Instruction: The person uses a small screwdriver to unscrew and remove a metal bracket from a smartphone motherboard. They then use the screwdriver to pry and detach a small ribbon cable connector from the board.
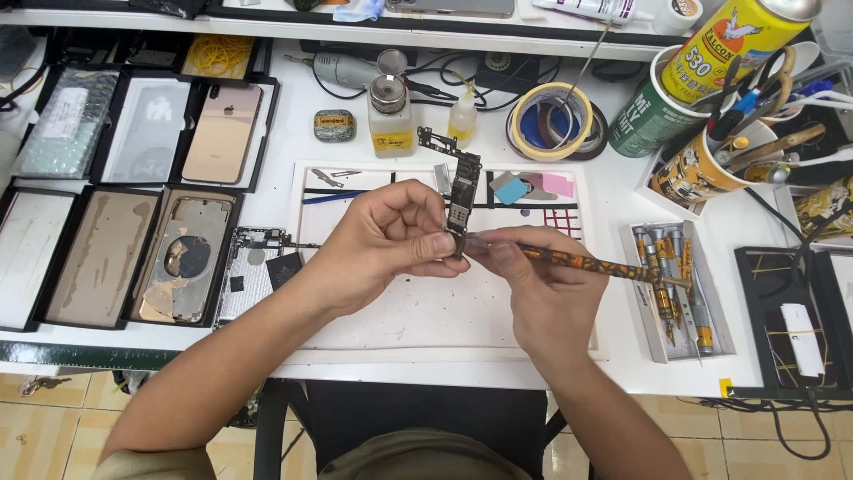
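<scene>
**Q:** State the condition of each grip and the position of the work.

**A:** My left hand (382, 244) pinches the lower end of the circuit board (462, 191) between thumb and fingers. The board stands nearly upright above the white mat (426, 311), which lies on the desk (613, 204). My right hand (533, 284) is pressed around the orange-patterned tool (586, 262). The tool's tip meets the board's lower edge, just beside my left thumb.

**Q:** What surrounds the mat?

**A:** Left of the mat: black trays (133, 258) holding phone back housings, with a gold phone back (222, 133) in a tray behind them. Right of the mat: an open case of screwdriver bits (675, 293). Behind the mat: a small bottle with a metal pump top (389, 116) and rolls of tape (553, 120). Behind and to the right: cups of hand tools (711, 160).
</scene>
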